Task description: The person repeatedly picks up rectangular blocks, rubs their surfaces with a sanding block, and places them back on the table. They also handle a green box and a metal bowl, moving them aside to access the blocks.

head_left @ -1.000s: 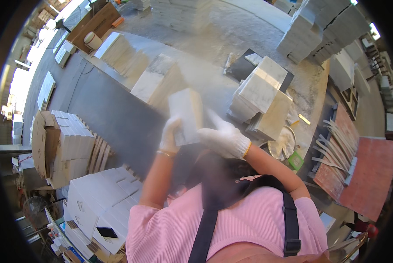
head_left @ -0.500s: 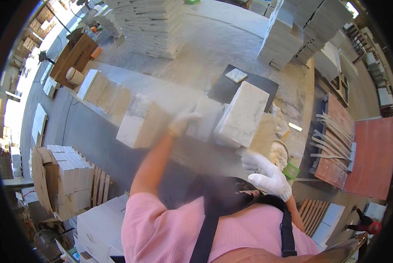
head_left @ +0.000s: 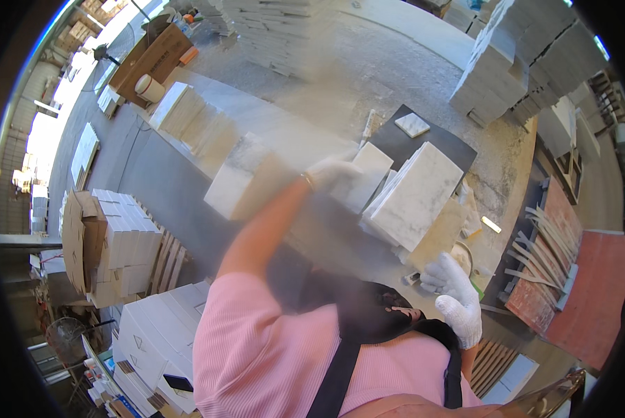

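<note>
My left hand blurs at the left edge of the tile, just beside the stack; I cannot tell whether its fingers pinch. My right hand, well apart, curls loosely, thumb spread.

Head-worn fisheye view, facing downward

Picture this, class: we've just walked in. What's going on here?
A person's white-gloved left hand is at the left edge of a pale slab; blur hides how it grips. The gloved right hand is raised, apparently empty, nearer the body than the marbled stack. Beyond, a small tile lies on a black sheet.
</note>
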The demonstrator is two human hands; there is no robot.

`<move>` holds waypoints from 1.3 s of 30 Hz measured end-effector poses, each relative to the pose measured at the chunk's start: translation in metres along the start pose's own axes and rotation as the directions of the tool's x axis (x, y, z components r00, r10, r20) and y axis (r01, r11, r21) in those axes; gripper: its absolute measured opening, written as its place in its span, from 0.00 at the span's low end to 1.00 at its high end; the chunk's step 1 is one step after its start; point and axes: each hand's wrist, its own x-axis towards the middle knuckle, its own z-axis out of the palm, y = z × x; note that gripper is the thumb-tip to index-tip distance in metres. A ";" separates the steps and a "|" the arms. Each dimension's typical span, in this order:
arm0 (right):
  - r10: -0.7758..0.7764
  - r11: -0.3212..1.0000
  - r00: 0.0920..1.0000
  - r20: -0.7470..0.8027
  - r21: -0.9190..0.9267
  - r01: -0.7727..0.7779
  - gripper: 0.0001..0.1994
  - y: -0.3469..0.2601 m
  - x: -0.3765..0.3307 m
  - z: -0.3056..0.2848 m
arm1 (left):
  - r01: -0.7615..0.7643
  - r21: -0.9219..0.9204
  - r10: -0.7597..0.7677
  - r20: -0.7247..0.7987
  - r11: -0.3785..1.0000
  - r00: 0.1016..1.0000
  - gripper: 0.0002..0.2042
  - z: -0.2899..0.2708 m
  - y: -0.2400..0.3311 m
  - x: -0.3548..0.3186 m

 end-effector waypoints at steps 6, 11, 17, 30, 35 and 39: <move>-0.072 0.996 0.994 -0.081 -0.050 0.068 0.46 -0.009 -0.019 0.001 | -0.084 0.431 0.139 -0.096 0.898 0.986 0.22 0.012 0.014 -0.013; -0.104 0.993 0.989 -0.103 -0.068 0.098 0.46 -0.006 -0.031 -0.002 | -0.232 0.661 0.287 0.026 0.714 0.958 0.23 -0.008 0.017 0.000; -0.092 0.996 0.975 -0.204 -0.017 0.091 0.43 -0.005 -0.052 -0.015 | -0.229 0.405 0.347 -0.248 0.885 0.904 0.22 0.013 -0.012 -0.008; -0.092 0.995 0.993 -0.068 -0.045 0.089 0.44 -0.001 -0.054 -0.055 | -0.255 0.045 0.258 -0.245 0.966 0.935 0.15 -0.015 -0.038 -0.003; -0.098 0.995 0.982 -0.159 -0.029 0.095 0.43 -0.001 -0.107 -0.108 | -0.168 0.886 0.583 -0.132 0.432 0.801 0.17 -0.071 -0.053 -0.012; -0.145 0.984 0.911 -0.386 0.039 0.174 0.41 0.035 -0.184 -0.180 | -0.135 0.643 0.505 -0.435 0.754 0.746 0.19 -0.019 -0.063 -0.079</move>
